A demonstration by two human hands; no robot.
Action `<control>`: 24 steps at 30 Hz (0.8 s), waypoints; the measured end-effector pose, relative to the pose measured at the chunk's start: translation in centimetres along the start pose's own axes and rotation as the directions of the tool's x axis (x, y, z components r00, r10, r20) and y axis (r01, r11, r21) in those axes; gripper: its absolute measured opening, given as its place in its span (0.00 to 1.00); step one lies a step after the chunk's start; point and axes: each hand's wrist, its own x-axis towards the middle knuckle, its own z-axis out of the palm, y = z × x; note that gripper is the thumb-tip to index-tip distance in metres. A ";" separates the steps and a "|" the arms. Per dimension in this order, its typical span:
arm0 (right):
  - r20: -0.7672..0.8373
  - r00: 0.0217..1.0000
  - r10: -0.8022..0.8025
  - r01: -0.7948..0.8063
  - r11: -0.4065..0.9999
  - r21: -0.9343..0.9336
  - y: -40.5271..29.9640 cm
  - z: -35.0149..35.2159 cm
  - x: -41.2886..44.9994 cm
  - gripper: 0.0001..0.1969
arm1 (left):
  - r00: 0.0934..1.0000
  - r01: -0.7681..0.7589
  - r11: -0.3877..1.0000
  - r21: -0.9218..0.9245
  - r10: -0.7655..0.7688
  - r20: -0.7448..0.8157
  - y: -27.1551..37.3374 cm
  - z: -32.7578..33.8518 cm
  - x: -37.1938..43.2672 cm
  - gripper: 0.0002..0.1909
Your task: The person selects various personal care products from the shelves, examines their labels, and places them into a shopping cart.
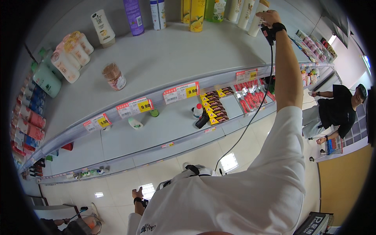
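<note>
At the top right, my right hand [268,17] grips the upper part of a white bottle [254,27] with a gold cap. The bottle stands at the end of a row on the grey upper shelf [176,53]. Beside it are white bottles [245,14] of similar look and a green bottle [216,10]. My left hand [137,194] hangs low over the tiled floor, its fingers apart and nothing seen in it. Both wrists wear black bands, and a black cable [252,117] runs from the right one.
Yellow spray cans [196,14], a purple can [134,17] and a brown-lidded jar [114,76] share the shelf. Price tags [181,92] line its edge. Boxed snacks [214,108] sit on the shelf below. One person [335,108] stands at right near a shopping cart [334,145]; another [79,226] is at lower left.
</note>
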 end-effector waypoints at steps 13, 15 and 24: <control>0.021 1.000 -0.019 0.021 0.993 -0.115 0.6 -0.2 1.1 0.21 | 0.999 0.050 0.996 -0.077 -0.050 0.005 -4.7 -1.8 0.3 0.36; -0.015 0.999 0.037 -0.039 0.986 -0.165 -1.7 0.3 -2.4 0.22 | 0.998 0.055 0.994 -0.097 -0.056 -0.006 -6.0 -2.7 0.3 0.36; -0.319 0.933 -0.164 0.116 0.980 -0.164 -8.9 -2.5 -17.7 0.38 | 0.996 -0.081 0.991 -0.108 0.084 0.028 -11.7 -7.0 5.3 0.35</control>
